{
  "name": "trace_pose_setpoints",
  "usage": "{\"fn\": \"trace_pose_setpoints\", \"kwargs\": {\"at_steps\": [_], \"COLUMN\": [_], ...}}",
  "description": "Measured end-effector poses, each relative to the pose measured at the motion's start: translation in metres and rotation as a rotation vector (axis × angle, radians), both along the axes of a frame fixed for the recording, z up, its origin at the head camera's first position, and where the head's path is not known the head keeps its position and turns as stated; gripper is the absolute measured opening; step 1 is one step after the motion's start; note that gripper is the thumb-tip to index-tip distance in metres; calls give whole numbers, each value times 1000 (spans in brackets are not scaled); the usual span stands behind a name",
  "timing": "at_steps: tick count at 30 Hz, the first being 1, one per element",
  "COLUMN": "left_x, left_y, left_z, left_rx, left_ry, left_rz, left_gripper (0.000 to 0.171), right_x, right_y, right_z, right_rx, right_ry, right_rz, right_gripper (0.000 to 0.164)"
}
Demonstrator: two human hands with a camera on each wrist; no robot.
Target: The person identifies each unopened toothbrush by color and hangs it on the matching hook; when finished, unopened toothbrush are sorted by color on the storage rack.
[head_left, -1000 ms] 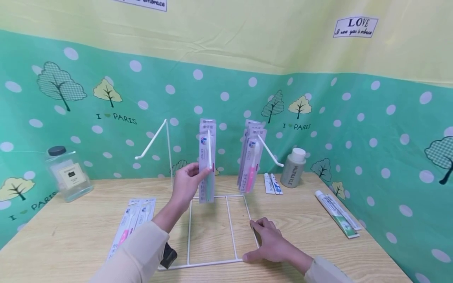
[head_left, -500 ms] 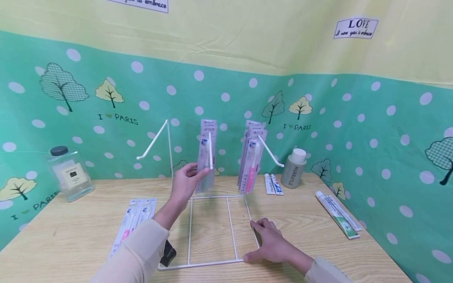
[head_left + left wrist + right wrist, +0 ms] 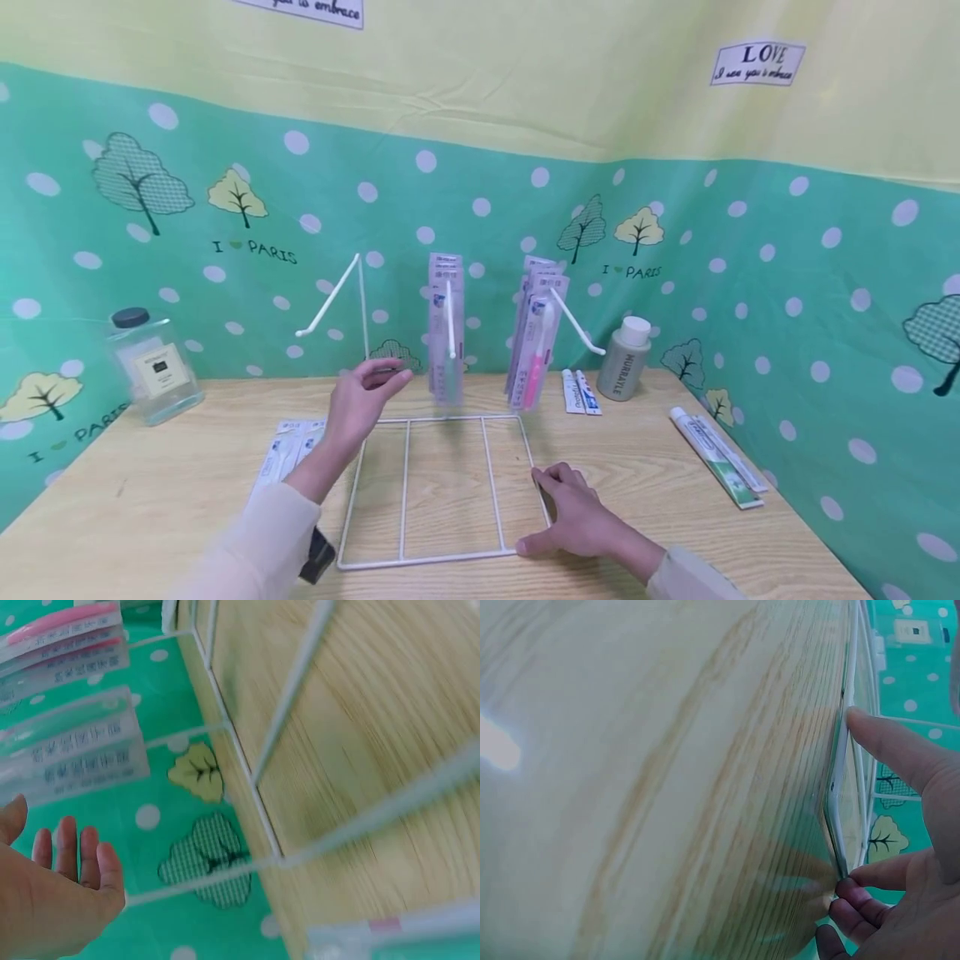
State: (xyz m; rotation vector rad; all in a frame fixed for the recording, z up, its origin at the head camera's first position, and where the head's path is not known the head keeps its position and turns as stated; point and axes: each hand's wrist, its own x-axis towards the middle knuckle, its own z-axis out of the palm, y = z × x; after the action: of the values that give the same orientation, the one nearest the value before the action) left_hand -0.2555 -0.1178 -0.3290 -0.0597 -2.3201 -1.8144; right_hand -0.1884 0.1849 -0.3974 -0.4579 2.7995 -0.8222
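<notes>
A white wire display rack (image 3: 492,492) stands on the table with its hooks raised at the back. My right hand (image 3: 573,521) holds the right side of its base; in the right wrist view, thumb and fingertips touch the wire frame (image 3: 838,765). Several packaged toothbrushes (image 3: 438,342) hang on the middle hook, and more toothbrush packs (image 3: 534,350), the front one pink, hang on the right hook. Nothing hangs on the left hook (image 3: 330,296). My left hand (image 3: 356,412) is beside the middle packs, apart from them, fingers loosely extended and holding nothing.
More toothbrush packs (image 3: 279,454) lie left of the rack, partly behind my left arm. A glass bottle (image 3: 161,375) stands at the back left, a grey bottle (image 3: 622,362) at the back right. Small tubes (image 3: 573,392) and a toothpaste tube (image 3: 712,454) are on the right.
My left hand lets go of a toothbrush pack, which now hangs further back on the middle hook, and draws away to the left. My right hand stays on the rack's base.
</notes>
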Motion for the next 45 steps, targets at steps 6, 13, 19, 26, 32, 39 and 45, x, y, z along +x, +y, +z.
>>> {"fn": "trace_pose_setpoints", "kwargs": {"at_steps": [6,13,19,26,32,39,45], "left_x": [18,45,57,57,56,54,51], "left_y": [-42,-93,-129,-152,-153,-147,-147], "left_z": [-1,-9,-30,-50,-58,-57,-59], "left_rx": [-170,-339,-487,-607,-662,-668,-617], "left_ry": [17,-41,-221,-379,-426,-460,-480], "left_rz": [8,50,49,9,-6,52,57], "left_gripper": [59,69,83,91,91,84,75], "right_x": [-1,-1,-1,-2,-2,-2,-2], "right_y": [1,0,0,-2,-1,-1,0], "right_z": [0,1,0,-1,-1,-1,-2], "right_rx": [8,13,22,34,30,30,25], "right_ry": [2,14,18,12,6,13,15], "right_rz": [-4,-14,-13,-15,-14,-6,0], "right_gripper": [104,104,104,104,103,103,103]}}
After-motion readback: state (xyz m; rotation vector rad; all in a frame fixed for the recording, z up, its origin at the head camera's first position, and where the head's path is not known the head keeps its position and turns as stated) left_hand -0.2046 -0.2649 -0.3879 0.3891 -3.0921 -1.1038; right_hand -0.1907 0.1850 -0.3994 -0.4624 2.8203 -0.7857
